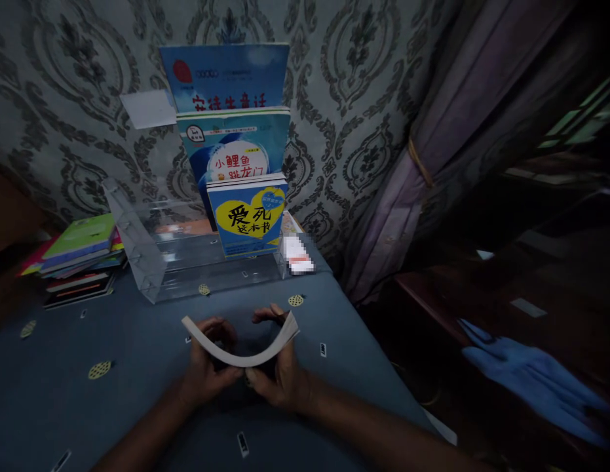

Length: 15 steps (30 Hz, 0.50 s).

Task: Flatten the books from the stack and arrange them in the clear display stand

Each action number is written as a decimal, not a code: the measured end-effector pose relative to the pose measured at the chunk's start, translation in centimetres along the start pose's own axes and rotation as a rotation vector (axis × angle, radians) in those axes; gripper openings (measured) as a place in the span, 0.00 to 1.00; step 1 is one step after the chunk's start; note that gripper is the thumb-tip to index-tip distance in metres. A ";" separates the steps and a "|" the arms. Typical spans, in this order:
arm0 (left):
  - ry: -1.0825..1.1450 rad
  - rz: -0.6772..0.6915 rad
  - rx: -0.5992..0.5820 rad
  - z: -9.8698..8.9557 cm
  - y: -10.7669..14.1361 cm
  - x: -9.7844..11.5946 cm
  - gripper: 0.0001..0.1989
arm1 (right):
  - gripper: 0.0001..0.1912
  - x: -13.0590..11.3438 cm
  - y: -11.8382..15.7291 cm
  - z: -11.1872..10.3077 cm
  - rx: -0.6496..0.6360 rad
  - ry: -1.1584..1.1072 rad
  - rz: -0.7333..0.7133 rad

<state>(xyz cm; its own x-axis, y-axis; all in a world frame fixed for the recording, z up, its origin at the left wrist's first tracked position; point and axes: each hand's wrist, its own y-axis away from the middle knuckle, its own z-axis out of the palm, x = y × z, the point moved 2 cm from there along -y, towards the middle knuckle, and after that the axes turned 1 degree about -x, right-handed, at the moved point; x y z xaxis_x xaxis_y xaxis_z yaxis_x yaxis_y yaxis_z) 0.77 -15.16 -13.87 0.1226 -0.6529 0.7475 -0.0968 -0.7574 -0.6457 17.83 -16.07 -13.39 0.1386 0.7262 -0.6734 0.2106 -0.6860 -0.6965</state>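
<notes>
A book (240, 360), seen edge-on, bows into a U above the table. My left hand (205, 367) is wrapped round its left side, thumb at the lower middle. Its right side is gripped by my right hand (284, 375), thumb close to the left one. The covers are hidden from this angle. Beyond the hands stands a clear stepped plastic book rack (142, 262). At its right end, a blue and yellow book (249, 226) stands in front, a teal book (236, 141) behind it, and a taller blue book (226, 69) at the back.
A pile of books (81, 246) lies left of the rack on the blue patterned tablecloth (147, 367). Patterned wallpaper rises behind, with a tied curtain (383, 196) at the right. Past the table's right edge, a light-blue cloth or glove-like item (525, 370) lies on a dark surface.
</notes>
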 end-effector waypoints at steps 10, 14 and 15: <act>-0.031 -0.005 0.003 -0.1 -0.1 0.0 0.28 | 0.47 0.8 0.1 0.2 0.003 0.006 0.016; -0.104 -0.078 0.023 -0.3 -0.1 -0.4 0.27 | 0.46 1.3 0.2 0.3 0.009 0.028 0.047; -0.114 -0.089 0.021 -0.3 0.0 -0.5 0.27 | 0.46 1.4 0.1 0.3 0.012 0.031 0.047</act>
<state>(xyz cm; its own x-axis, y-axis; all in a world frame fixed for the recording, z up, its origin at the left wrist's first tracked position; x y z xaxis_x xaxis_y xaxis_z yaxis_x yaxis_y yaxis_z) 0.37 -14.78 -14.17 0.2409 -0.5776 0.7800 -0.0598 -0.8109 -0.5821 17.72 -15.14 -14.48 0.1785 0.6942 -0.6973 0.1919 -0.7196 -0.6673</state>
